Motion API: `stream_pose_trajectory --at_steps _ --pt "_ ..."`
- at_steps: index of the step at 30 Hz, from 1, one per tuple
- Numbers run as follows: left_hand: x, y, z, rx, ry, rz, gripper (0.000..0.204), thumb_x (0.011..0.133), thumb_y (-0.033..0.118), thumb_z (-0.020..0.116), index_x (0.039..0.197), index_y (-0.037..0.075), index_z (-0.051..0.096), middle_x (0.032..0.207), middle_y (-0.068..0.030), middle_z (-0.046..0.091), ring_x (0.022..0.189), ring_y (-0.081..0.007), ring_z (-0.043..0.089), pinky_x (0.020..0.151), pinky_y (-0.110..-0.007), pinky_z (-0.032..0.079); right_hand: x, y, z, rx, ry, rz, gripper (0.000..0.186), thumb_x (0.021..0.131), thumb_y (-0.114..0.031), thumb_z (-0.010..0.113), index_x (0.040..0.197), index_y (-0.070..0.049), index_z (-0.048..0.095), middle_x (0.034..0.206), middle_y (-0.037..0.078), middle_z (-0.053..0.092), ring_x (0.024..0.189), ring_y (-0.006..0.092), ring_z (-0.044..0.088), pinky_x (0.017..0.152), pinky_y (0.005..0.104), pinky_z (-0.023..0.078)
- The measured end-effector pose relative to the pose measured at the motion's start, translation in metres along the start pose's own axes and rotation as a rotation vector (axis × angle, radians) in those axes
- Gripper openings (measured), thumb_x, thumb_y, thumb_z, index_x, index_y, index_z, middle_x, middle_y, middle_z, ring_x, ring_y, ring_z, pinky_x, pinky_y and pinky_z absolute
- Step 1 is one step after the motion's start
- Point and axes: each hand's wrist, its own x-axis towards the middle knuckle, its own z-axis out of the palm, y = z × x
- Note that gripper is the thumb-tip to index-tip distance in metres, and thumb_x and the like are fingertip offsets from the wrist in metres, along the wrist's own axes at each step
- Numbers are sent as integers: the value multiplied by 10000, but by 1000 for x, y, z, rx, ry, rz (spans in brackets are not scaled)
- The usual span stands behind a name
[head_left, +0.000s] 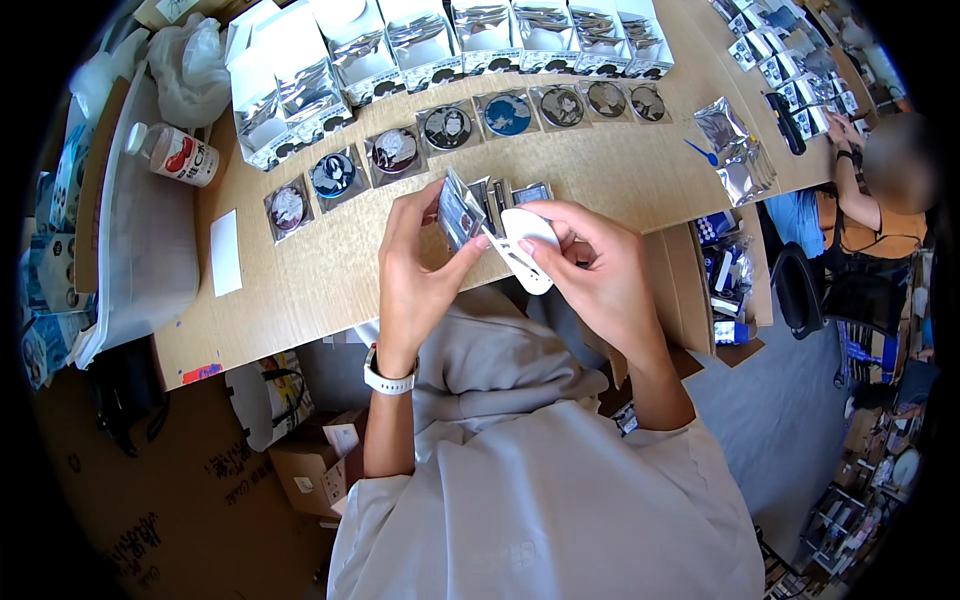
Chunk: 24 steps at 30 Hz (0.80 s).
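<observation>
My left hand point(418, 268) is closed round a small stack of flat pieces in clear wrappers point(458, 216), held upright just over the table's near edge. A white flat piece with rounded ends point(524, 268) is pinched in my right hand point(600, 262), close against the stack. My left thumb reaches to the white piece's edge. Just behind my hands lie more small dark flat pieces point(530, 194), partly hidden. Farther back, a curved row of round picture badges in clear bags point(447, 127) lies on the table point(330, 270).
Behind the badges stand open white boxes point(420, 50) of silver packets. At left are a clear plastic bin point(160, 240), a bottle point(180, 155) and a white card point(226, 252). Silver packets point(735, 150) lie right, near a seated co-worker point(860, 200). An open carton point(680, 285) stands below the table edge.
</observation>
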Motion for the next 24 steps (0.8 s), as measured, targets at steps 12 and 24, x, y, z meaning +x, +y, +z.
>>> stream_pose_trajectory --at_steps 12,24 --pt "-7 18 0 179 -24 104 690 691 19 876 1330 8 615 1209 -169 627 1113 -334 635 976 -400 509 5 10 7 -9 91 3 217 936 -45 728 1138 25 694 747 88 683 631 97 614 586 279 506" --pt "-28 28 17 250 -232 211 794 609 48 909 1345 63 613 1230 -150 632 1127 -372 604 967 -436 494 56 33 -10 -31 452 -81 201 936 -51 731 1125 9 702 749 70 703 638 81 615 585 270 490"
